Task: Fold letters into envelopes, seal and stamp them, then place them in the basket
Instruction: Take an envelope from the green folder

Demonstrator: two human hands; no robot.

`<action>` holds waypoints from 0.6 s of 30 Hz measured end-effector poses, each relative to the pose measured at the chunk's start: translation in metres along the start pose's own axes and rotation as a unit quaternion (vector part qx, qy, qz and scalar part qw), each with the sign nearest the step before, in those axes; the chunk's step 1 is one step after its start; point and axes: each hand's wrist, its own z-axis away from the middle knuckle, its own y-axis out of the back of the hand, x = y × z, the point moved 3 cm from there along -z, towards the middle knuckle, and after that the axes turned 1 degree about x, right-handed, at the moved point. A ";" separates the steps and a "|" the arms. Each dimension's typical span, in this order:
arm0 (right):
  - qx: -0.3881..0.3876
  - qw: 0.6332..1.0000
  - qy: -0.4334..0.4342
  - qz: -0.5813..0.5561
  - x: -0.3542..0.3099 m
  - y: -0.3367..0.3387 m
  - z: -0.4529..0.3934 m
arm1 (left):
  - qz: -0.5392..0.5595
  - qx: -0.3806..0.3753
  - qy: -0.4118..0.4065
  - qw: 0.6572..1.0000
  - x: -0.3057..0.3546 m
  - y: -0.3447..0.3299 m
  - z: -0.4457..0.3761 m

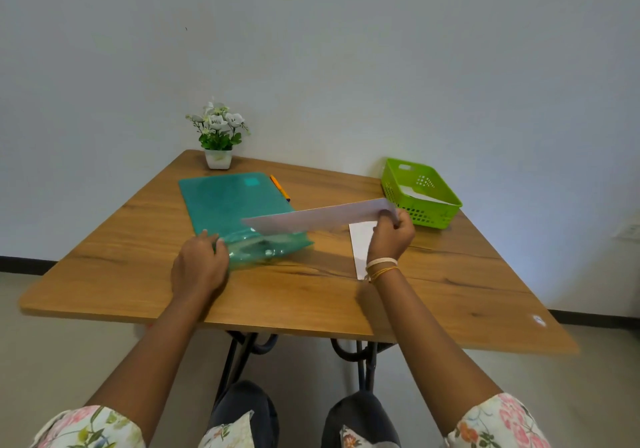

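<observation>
From the head camera, a wooden table (277, 295) fills the middle of the view, pushed against a pale wall. A teal plastic folder (228, 202) lies on it and serves as the landmark. Behind the folder's far left corner stands a small potted plant (219, 136) with white flowers. Just beside the folder's far right edge lies an orange pencil (279, 187). Well to the right of the folder, near the wall, sits a green basket (420, 193) with something white inside, only partly visible over its rim.

The left hand (201, 264) rests on the folder's near, clear end, fingers curled over its edge. The right hand (391, 236) pinches one end of a white sheet of paper (318, 219), held in the air and slanting from the folder's near right corner toward the basket. The sheet crosses in front of the folder's right edge and hides part of it.

To the right of the folder, a white envelope (362, 247) lies flat on the table, largely covered by the right hand and wrist, so its outline is hard to make out.
</observation>
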 end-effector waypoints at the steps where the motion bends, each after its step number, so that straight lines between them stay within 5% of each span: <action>1: 0.017 0.999 -0.024 -0.013 -0.002 0.003 -0.004 | -0.011 0.000 -0.016 1.000 0.000 0.000 0.000; 7: 0.075 0.984 -0.141 -0.074 -0.004 0.011 -0.020 | -0.113 0.039 -0.218 0.969 0.022 -0.001 0.011; 10: 0.074 0.981 -0.160 -0.078 0.000 0.012 -0.020 | -0.153 0.001 -0.290 0.945 0.029 -0.007 0.010; 14: 0.062 0.981 -0.166 -0.083 0.005 0.012 -0.014 | -0.203 -0.131 -0.282 0.928 0.021 -0.023 0.004; 18: 0.043 0.984 -0.158 -0.071 0.010 0.010 -0.004 | -0.228 -0.128 -0.244 0.934 0.017 -0.023 -0.001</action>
